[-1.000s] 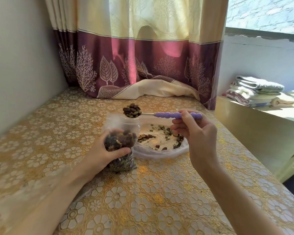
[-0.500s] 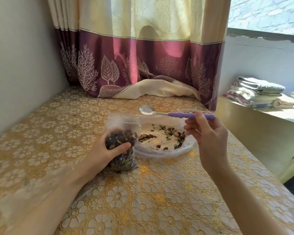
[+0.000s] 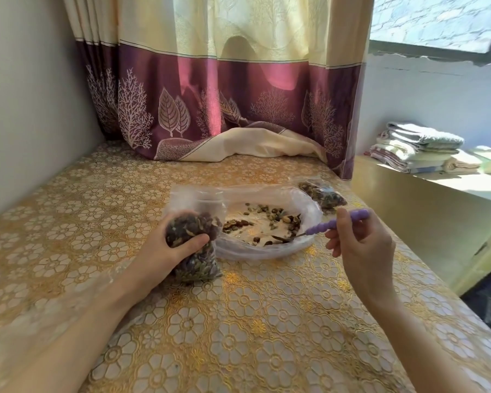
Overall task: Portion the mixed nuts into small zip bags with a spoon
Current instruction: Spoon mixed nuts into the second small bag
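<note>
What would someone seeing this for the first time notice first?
Probably the left hand gripping a small zip bag stuffed with mixed nuts, upright at the table's middle. Right beside it, the right hand dips a purple-handled spoon into the big clear bag of leftover nuts. Behind hangs a maroon-and-cream curtain.

Sunlit window (image 3: 437, 21), maroon-and-cream curtain (image 3: 224, 80), gold floral tablecloth (image 3: 238, 321).

Gold floral tablecloth (image 3: 267, 321), maroon-and-cream curtain (image 3: 224, 89), folded towels (image 3: 417, 146) by the window (image 3: 437, 21).
</note>
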